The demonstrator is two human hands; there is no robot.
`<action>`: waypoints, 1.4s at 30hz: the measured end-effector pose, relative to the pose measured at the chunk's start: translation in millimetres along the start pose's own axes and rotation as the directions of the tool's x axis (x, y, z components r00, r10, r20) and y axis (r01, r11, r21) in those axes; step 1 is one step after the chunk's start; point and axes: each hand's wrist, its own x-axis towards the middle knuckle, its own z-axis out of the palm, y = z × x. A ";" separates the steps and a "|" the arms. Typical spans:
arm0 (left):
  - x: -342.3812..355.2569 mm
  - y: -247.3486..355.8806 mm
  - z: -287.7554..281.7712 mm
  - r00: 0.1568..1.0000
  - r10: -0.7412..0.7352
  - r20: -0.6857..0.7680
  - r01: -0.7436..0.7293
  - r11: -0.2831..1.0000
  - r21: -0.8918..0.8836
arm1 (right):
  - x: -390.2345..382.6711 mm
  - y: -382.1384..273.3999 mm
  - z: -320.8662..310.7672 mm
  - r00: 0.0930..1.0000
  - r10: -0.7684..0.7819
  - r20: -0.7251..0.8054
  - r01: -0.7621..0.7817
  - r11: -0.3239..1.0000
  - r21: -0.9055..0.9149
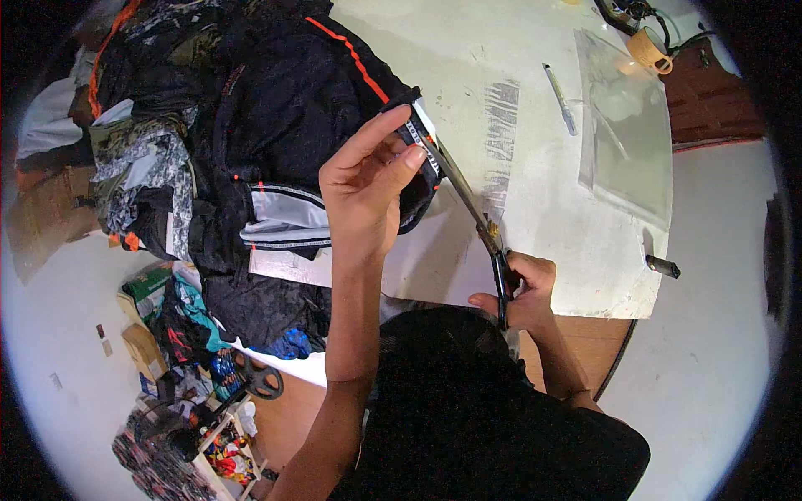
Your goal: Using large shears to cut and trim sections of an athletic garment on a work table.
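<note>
Scissors (489,236) to garment (284,108): 11 o'clock

Table (451,50): pale, beneath the cloth.
Garment: black, 10 o'clock from your right hand (531,292).
Scissors: long axis toward 11 o'clock, blades reaching the garment's 3 o'clock edge.
Your right hand: wrapped round the handles.
Your left hand (365,184): nearer that edge; whether pinching, cannot tell.

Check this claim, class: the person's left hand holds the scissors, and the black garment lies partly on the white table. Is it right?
Not quite: the scissors are in the right hand, as the head view shows. The black garment does lie partly on the white table.
</note>
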 end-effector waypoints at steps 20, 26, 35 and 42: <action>-2.1 1.0 8.1 0.999 0.049 -0.020 -0.050 0.999 -0.011 | -5.8 -8.1 13.9 0.984 -0.084 -0.155 0.072 0.994 -0.078; -4.4 3.6 5.9 0.999 0.053 0.005 -0.053 0.998 0.042 | -1.3 -11.8 16.2 0.979 -0.067 -0.193 0.050 0.995 -0.091; -3.7 6.2 5.8 0.998 0.053 0.026 -0.055 0.994 0.092 | -1.5 -10.4 19.1 0.969 -0.083 -0.233 0.054 0.990 -0.129; -3.9 8.1 6.0 0.998 0.058 0.035 -0.060 0.996 0.067 | 0.3 -11.9 15.8 0.978 -0.104 -0.179 0.076 0.985 -0.157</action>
